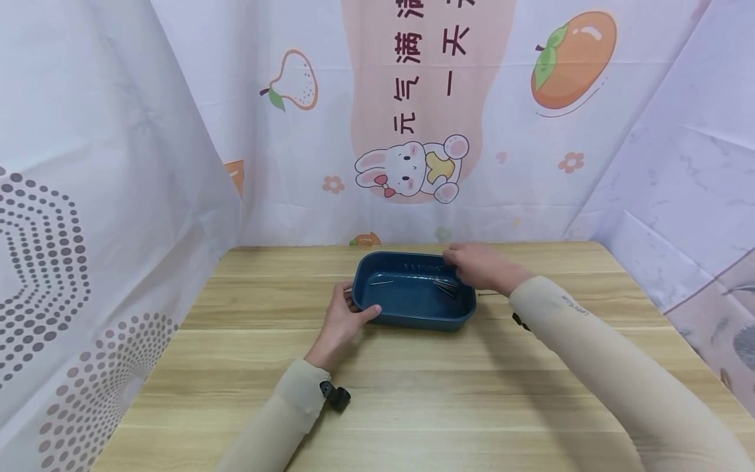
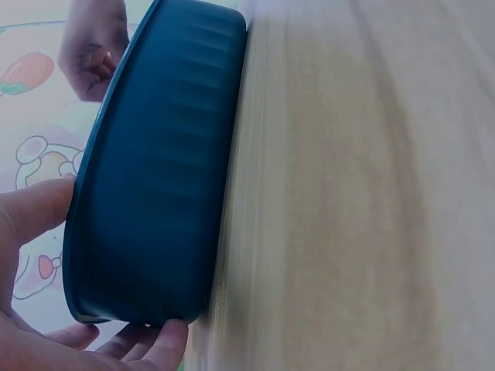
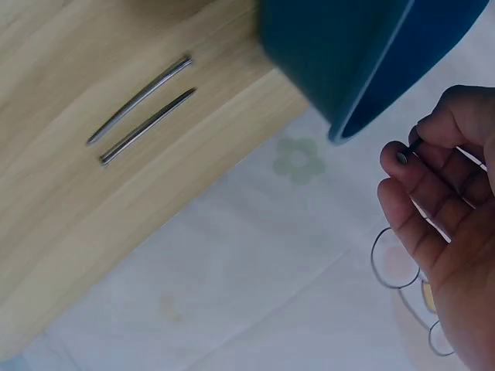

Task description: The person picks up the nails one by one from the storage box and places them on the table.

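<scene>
A dark blue rectangular box [image 1: 421, 322] sits on the table. My left hand [image 1: 347, 314] grips its left end, thumb at the rim and fingers against the outer wall. Over the box's far right corner is my right hand [image 1: 480, 267]; in the right wrist view, its thumb and forefinger pinch a nail [image 3: 401, 158], of which mainly the round end shows. Inside the box lie several thin metal nails [image 1: 445, 288] in a bunch at the right, plus a single nail [image 1: 381, 283] at the left. Two more nails, an upper nail [image 3: 139, 100] and a lower nail [image 3: 147, 127], lie on the table beside the box.
The wooden table [image 1: 413, 400] has its far edge close behind the box. A printed curtain [image 1: 283, 164] hangs behind it, and more cloth hangs at both sides.
</scene>
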